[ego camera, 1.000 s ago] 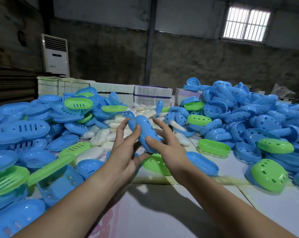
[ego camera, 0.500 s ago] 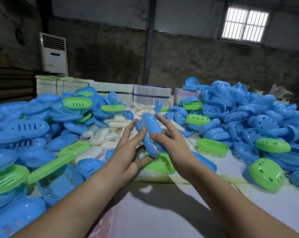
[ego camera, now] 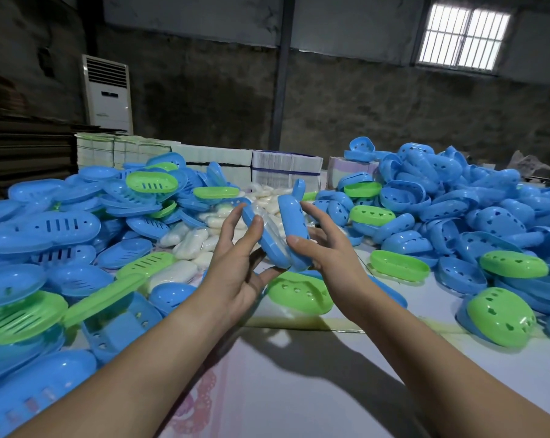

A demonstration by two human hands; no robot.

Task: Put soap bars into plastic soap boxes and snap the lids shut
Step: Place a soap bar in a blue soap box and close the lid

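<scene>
Left hand (ego camera: 235,267) & right hand (ego camera: 327,248) grip a blue soap box (ego camera: 281,235), halves apart w/ soap bar (ego camera: 272,226) between. Bar could slip or jam lid if misaligned.

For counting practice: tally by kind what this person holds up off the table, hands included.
Hands: 2, left hand and right hand
Blue oval plastic soap-box halves: 2, and
Pale soap bar between the halves: 1
Total: 5
</scene>
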